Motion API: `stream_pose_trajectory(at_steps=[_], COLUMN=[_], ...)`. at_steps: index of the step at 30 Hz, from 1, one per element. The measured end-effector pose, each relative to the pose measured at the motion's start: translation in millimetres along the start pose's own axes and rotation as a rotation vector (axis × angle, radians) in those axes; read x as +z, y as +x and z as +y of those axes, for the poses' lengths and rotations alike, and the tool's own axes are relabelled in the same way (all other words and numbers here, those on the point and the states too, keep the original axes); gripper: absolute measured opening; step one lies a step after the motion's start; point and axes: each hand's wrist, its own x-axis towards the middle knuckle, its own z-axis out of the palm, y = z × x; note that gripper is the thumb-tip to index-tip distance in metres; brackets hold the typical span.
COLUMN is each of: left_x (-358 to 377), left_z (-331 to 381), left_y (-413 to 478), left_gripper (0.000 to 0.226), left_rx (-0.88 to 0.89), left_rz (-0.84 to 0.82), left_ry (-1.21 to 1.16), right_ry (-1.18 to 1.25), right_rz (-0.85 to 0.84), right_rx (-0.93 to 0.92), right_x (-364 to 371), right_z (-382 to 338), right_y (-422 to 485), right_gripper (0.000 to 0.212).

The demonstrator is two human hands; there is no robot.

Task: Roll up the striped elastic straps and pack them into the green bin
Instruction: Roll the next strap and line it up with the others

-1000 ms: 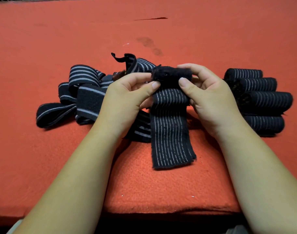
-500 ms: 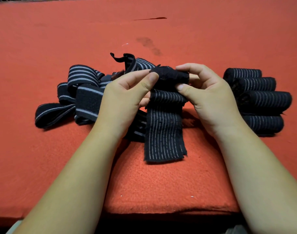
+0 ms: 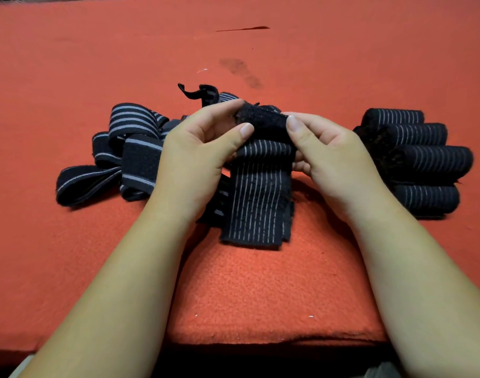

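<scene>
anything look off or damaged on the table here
Two marks on the red felt cover: a dark smudge just beyond the unrolled straps and a thin dark slit farther back, perhaps a tear. Those straps lie tangled, as expected mid-task.

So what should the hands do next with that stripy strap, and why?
Probably wind one more turn onto the roll. The left hand and right hand pinch its ends, but a flat tail lies unrolled on the red table, so this strap isn't yet like the finished rolls on the right.
</scene>
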Motion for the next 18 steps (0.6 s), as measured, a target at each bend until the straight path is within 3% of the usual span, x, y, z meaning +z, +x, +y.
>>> stream_pose_trajectory(at_steps=[11, 18], left_x=[-0.1, -1.6], left_z=[3.1, 0.9], left_y=[-2.6, -3.3], left_gripper=[0.016, 0.015], left_rx=[-0.150, -0.112], left_rz=[0.003, -0.004], left_ry=[-0.003, 0.109], right_ry=[0.081, 0.091], right_rz=[0.077, 0.128], right_rx=[-0.061, -0.095], right_x=[-7.3, -9.7], right_z=[5.3, 6.4], right_y=[6.2, 8.5], right_gripper=[0.021, 0.025])
